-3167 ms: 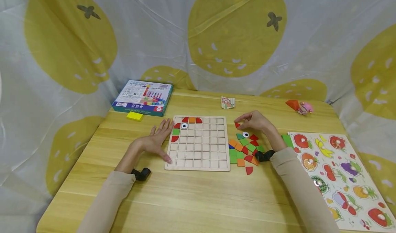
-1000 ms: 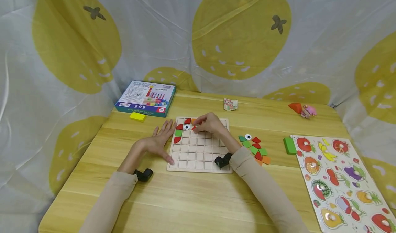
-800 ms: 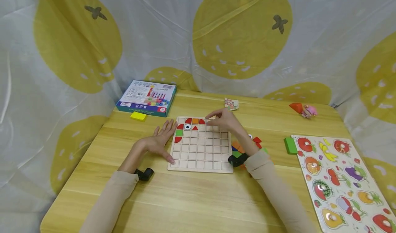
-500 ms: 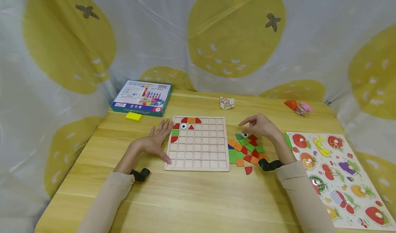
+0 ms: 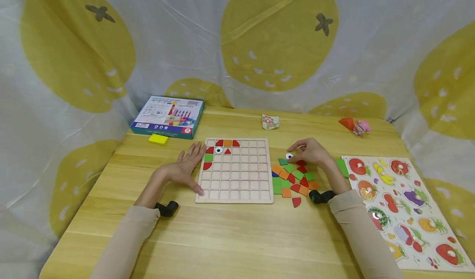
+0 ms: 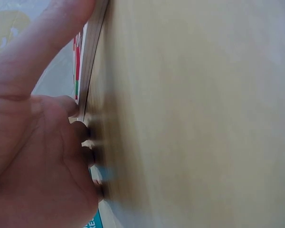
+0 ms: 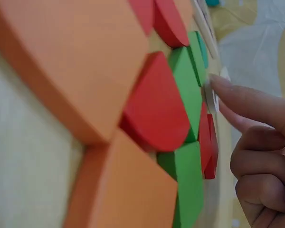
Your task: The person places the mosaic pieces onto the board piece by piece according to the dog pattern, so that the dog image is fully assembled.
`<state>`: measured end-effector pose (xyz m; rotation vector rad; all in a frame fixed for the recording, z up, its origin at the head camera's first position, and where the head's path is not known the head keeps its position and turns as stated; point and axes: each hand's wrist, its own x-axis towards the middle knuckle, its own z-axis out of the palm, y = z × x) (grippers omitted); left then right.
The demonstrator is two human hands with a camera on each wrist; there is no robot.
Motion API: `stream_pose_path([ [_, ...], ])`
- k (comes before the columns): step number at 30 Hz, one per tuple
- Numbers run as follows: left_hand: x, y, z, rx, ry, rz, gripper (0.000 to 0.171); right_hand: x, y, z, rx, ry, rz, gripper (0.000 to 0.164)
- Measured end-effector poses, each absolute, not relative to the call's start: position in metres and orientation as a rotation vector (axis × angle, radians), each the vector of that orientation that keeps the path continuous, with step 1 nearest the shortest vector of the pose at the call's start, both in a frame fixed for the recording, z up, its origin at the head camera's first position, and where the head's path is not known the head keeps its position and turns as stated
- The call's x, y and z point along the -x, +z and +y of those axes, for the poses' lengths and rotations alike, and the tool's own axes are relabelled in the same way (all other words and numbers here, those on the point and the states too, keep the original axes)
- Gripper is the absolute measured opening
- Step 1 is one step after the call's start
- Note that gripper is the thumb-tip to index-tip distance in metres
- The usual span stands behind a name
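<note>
My left hand (image 5: pixel 182 171) rests with fingers spread along the left edge of the wooden grid board (image 5: pixel 241 174), its thumb on the near left corner. In the board's upper left lie red pieces, an orange square (image 5: pixel 228 143), a green square (image 5: pixel 209 158), a white eye disc (image 5: pixel 218 150) and a red triangle (image 5: pixel 227 151). To the right, my right hand (image 5: pixel 311 152) pinches a second eye disc (image 5: pixel 289 156) between thumb and index finger, close over the loose coloured pieces (image 5: pixel 298 174). In the right wrist view its other fingers (image 7: pixel 261 161) are curled.
A fruit puzzle board (image 5: pixel 408 213) lies at the right, partly over a green block (image 5: pixel 342 167). Behind are a picture card (image 5: pixel 270 121), a pink toy figure (image 5: pixel 361 127) and a red-orange piece (image 5: pixel 346 123). A box (image 5: pixel 167 116) and yellow block (image 5: pixel 158 139) stand at back left.
My right hand set the red triangle in the grid beside the first eye disc, moved back right to the loose pieces and took hold of the second eye disc. The left hand stayed on the board.
</note>
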<state>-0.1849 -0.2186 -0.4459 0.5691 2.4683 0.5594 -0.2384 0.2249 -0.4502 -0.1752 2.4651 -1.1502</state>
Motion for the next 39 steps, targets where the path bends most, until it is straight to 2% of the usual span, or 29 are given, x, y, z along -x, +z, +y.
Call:
stream_pose_path([
  [9, 0.185, -0.446, -0.217, -0.569, 0.561, 2.466, 0.143, 0.244, -0.452, 0.227, 0.242, -1.131, 2.464, 0.029],
  [14, 0.184, -0.446, -0.219, -0.582, 0.565, 2.476, 0.143, 0.246, -0.442, 0.212, 0.227, -1.214, 2.479, 0.026],
  [22, 0.184, -0.445, -0.219, -0.568, 0.57, 2.469, 0.145, 0.249, -0.436, 0.148, 0.252, -1.431, 2.373, 0.024],
  [29, 0.184, -0.445, -0.214, -0.582, 0.569, 2.476, 0.144, 0.249, -0.436, 0.085, 0.189, -1.412, 2.342, 0.025],
  [33, 0.184, -0.445, -0.211, -0.588, 0.566, 2.471, 0.144, 0.247, -0.437, 0.067, 0.069, -1.333, 2.422, 0.025],
  [39, 0.184, -0.445, -0.215, -0.556, 0.57, 2.466, 0.145, 0.247, -0.442, 0.057, 0.042, -1.214, 2.56, 0.032],
])
